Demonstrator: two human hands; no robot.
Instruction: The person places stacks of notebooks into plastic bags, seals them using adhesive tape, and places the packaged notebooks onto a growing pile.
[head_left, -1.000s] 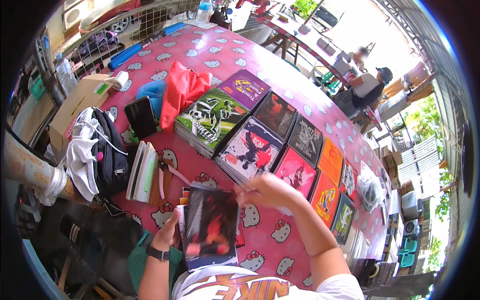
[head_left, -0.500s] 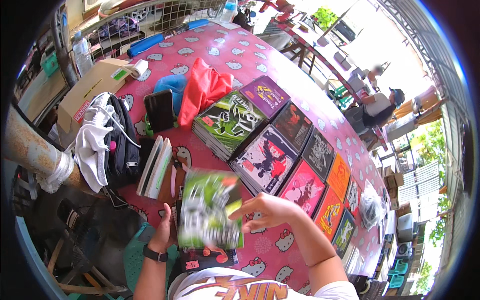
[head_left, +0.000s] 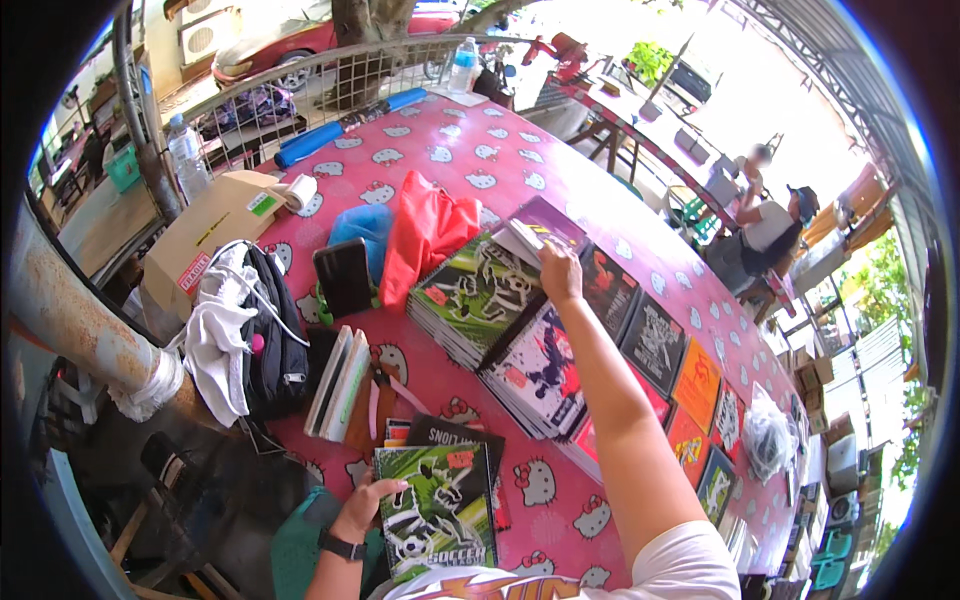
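A green spiral notebook with a soccer player on its cover [head_left: 437,510] lies at the near side of the table. My left hand [head_left: 368,512] grips its left edge, thumb on top of the cover. Under it, a black notebook [head_left: 455,435] and a red-edged one partly show. My right arm is stretched forward, and my right hand [head_left: 562,272] has its fingers closed at the near edge of a purple notebook [head_left: 548,218], where white page edges show. Beside that hand stand a stack of green soccer notebooks [head_left: 475,290] and a stack with white, red and black covers [head_left: 540,370].
More notebook stacks, black [head_left: 652,322] and orange [head_left: 692,385], run along the right. A red cloth [head_left: 428,235], a phone [head_left: 343,278], a black bag [head_left: 275,340] and a cardboard box [head_left: 215,225] sit on the left. A clear plastic bag [head_left: 770,440] lies far right; two people sit beyond.
My right hand has left the green notebook and reached forward to the purple one. The green notebook now lies lower and still, with my left hand on its edge. The view has shifted slightly.
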